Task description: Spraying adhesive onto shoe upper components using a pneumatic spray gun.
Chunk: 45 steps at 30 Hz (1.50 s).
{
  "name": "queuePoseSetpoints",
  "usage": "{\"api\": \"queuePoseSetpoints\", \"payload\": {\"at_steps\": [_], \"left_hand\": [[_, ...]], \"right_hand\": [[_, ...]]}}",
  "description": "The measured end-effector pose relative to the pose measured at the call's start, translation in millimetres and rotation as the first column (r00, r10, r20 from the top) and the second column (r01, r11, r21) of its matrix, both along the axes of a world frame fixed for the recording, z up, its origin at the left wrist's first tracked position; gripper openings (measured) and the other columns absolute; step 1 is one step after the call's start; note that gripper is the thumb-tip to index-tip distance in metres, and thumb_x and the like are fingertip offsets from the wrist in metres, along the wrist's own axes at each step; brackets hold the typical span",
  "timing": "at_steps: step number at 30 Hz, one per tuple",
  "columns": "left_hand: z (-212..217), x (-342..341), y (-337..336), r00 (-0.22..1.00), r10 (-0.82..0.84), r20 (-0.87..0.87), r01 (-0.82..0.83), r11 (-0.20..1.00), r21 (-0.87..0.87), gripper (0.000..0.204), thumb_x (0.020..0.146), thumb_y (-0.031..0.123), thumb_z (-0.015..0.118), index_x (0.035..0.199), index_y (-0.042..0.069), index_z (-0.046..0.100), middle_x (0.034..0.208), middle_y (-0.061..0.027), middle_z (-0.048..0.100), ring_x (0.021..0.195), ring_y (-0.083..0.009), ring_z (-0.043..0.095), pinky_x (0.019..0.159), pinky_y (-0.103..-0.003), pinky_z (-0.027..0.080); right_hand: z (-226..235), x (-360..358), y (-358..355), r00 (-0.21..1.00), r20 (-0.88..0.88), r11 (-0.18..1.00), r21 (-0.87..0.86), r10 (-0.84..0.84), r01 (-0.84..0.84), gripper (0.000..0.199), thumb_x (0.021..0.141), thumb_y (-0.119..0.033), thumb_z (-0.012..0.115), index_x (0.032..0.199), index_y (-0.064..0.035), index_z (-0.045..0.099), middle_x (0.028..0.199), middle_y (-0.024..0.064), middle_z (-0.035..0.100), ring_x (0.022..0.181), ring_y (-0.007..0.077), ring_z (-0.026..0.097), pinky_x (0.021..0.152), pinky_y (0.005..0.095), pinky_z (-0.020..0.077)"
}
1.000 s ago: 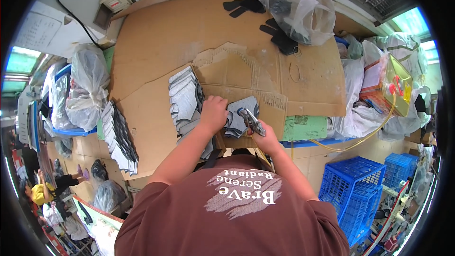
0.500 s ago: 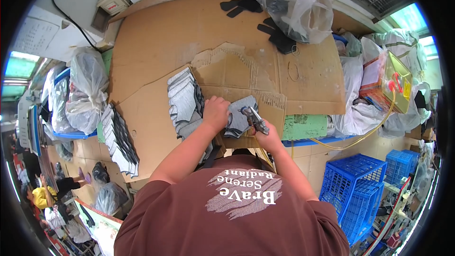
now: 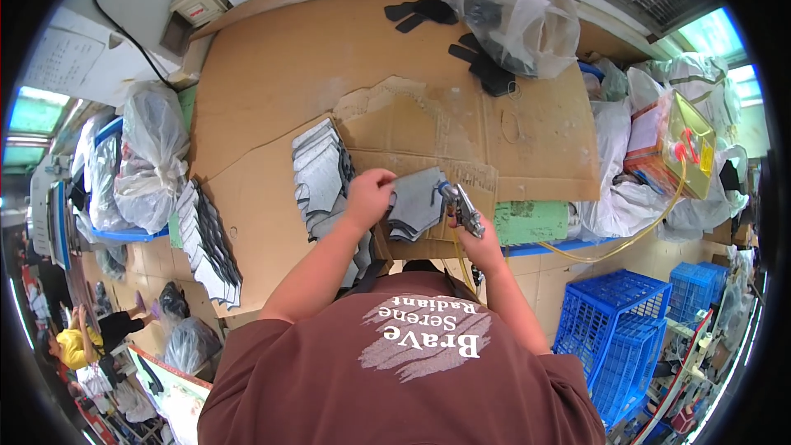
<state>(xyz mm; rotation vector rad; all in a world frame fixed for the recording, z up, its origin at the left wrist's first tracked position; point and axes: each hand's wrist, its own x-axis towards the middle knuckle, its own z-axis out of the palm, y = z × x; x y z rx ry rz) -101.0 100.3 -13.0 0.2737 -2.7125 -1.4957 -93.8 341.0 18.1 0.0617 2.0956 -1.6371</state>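
In front of me, several grey cut pieces (image 3: 416,202) with dark edges lie in a small overlapping pile on the cardboard. My left hand (image 3: 369,196) is closed, thumb and fingers pinched together at the pile's left edge. Whether they grip the top piece cannot be made out. A metal spray gun (image 3: 468,213) is gripped in my right hand (image 3: 486,247), its front end by the pile's right edge. A thin hose hangs below it. Left of my left hand, more grey pieces (image 3: 317,165) overlap in a long row, partly hidden by my forearm.
Cardboard (image 3: 272,74) covers the table. Another row of grey pieces (image 3: 210,247) lies at its left edge. Black pieces (image 3: 493,76) and a clear plastic bag (image 3: 535,29) lie at the back. To the right stand a yellow-hosed can (image 3: 680,140) and blue crates (image 3: 614,305).
The spray gun and my right hand have moved slightly right and nearer me. My left hand has shifted a little left, its fingers now pinched, and more of the top grey piece shows.
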Motion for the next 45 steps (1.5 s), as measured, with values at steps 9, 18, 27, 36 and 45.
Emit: {"api": "queuePoseSetpoints", "payload": {"at_steps": [9,18,27,36,45], "left_hand": [[17,40,-126,0.863,0.406,0.300,-0.498,0.782,0.374,0.021,0.077,0.002,0.059,0.098,-0.001,0.060,0.078,-0.0069,0.061,0.069,-0.0141,0.060,0.059,-0.026,0.047],[24,46,-104,0.959,0.248,-0.136,-0.282,0.787,-0.549,0.022,0.073,0.004,0.059,0.094,0.000,0.062,0.082,-0.0147,0.060,0.083,-0.0302,0.056,0.073,-0.038,0.045],[-15,-6,6,0.979,-0.198,-0.055,0.184,0.963,-0.196,0.025,0.068,0.003,0.063,0.093,-0.002,0.061,0.091,-0.0160,0.056,0.090,-0.0343,0.053,0.080,-0.038,0.044],[-19,-14,13,0.959,-0.284,0.023,0.282,0.935,-0.215,0.027,0.065,0.000,0.063,0.092,-0.001,0.062,0.088,-0.0163,0.055,0.087,-0.0338,0.054,0.078,-0.038,0.044],[-25,-13,11,0.959,-0.278,-0.062,0.259,0.941,-0.218,0.023,0.064,0.000,0.061,0.087,0.000,0.062,0.085,-0.0157,0.056,0.085,-0.0338,0.053,0.077,-0.038,0.044]], "right_hand": [[-7,6,-8,0.986,-0.091,0.983,-0.105,0.141,-0.151,0.027,0.069,0.002,0.044,0.093,-0.0025,0.055,0.082,0.0048,0.058,0.077,0.0136,0.052,0.075,0.0256,0.0406],[-6,4,-11,0.979,-0.083,0.981,-0.048,0.185,-0.190,0.025,0.068,0.002,0.044,0.090,-0.0024,0.055,0.078,0.0059,0.056,0.074,0.0140,0.050,0.071,0.0258,0.0406],[-14,3,-18,0.980,-0.022,0.979,-0.048,0.197,-0.198,0.029,0.074,0.001,0.047,0.101,-0.0018,0.055,0.083,0.0018,0.057,0.079,0.0102,0.052,0.075,0.0236,0.0411],[-21,6,-21,0.982,-0.013,0.982,-0.031,0.187,-0.187,0.026,0.070,0.001,0.044,0.094,-0.0016,0.055,0.074,0.0015,0.055,0.071,0.0104,0.050,0.068,0.0241,0.0412],[-20,4,-12,0.999,-0.010,0.994,-0.097,0.045,-0.046,0.014,0.071,-0.001,0.049,0.084,-0.0022,0.054,0.069,0.0029,0.054,0.064,0.0112,0.049,0.060,0.0258,0.0399]]}}
